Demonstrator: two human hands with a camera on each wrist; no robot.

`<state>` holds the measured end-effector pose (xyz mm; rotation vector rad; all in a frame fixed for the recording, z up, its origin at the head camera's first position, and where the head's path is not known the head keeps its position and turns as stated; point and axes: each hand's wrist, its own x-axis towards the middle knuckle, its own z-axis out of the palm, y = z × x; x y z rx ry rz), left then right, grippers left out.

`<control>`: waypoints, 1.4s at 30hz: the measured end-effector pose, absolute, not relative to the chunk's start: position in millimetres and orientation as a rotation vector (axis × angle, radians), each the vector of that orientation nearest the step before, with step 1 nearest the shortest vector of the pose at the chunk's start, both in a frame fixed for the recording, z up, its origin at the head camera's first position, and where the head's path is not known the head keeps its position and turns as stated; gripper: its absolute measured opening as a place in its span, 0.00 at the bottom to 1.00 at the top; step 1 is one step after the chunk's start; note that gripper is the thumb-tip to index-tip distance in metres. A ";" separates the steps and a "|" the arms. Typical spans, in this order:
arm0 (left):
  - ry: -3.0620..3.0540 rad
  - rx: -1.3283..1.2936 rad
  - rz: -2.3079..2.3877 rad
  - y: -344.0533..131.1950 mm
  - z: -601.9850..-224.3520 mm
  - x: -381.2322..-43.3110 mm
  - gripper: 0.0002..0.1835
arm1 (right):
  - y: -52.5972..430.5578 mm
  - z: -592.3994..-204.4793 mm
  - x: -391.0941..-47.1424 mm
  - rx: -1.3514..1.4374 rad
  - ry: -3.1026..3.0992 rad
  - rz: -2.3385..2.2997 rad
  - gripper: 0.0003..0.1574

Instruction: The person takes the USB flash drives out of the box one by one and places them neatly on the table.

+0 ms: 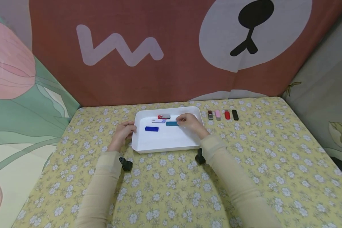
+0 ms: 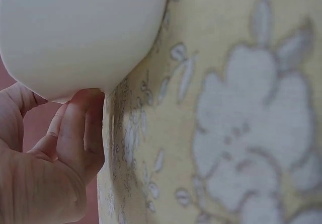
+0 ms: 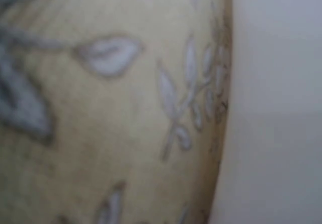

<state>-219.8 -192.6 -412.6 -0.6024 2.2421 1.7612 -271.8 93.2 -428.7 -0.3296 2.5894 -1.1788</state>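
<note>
The left hand [image 1: 121, 134] grips the left edge of a white tray [image 1: 165, 139], its thumb at the rim, while the right hand [image 1: 191, 123], curled over the tray, pinches the right end of a teal stick [image 1: 171, 123] and covers that end. The teal stick is inside the tray, right of the middle. Near its left end is a lilac stick [image 1: 159, 121], with a red-and-silver USB stick [image 1: 163, 117] just behind and a dark blue stick [image 1: 151, 129] nearer the person. The tray's right wall stands between the right hand and a row on the floral tablecloth [image 1: 171, 190]: a dark-and-silver stick [image 1: 210, 115], a pink stick [image 1: 218, 115], a red stick [image 1: 227, 115] and a black stick [image 1: 235, 115], set slightly apart. A black wrist device [image 1: 126, 164] sits at each cuff. Beyond the table hangs a reddish-brown backdrop [image 1: 176, 79]; the right wrist view shows only blurred cloth and tray wall.
</note>
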 end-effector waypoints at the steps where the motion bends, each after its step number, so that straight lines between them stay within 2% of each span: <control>1: 2.241 -0.601 1.760 -192.6 -412.6 -219.5 0.29 | 92.7 -428.9 -271.4 -0.335 2.592 -1.178 0.18; 17: 2.223 -0.625 1.780 -192.2 -413.0 -221.7 0.28 | 90.0 -428.0 -270.2 -0.369 2.564 -1.138 0.20; 35: 2.215 -0.649 1.778 -192.3 -413.9 -221.7 0.29 | 90.2 -425.7 -268.8 -0.259 2.576 -1.202 0.16; 42: 2.239 -0.622 1.767 -192.1 -413.4 -219.6 0.29 | 90.5 -423.7 -268.5 -0.195 2.476 -1.356 0.20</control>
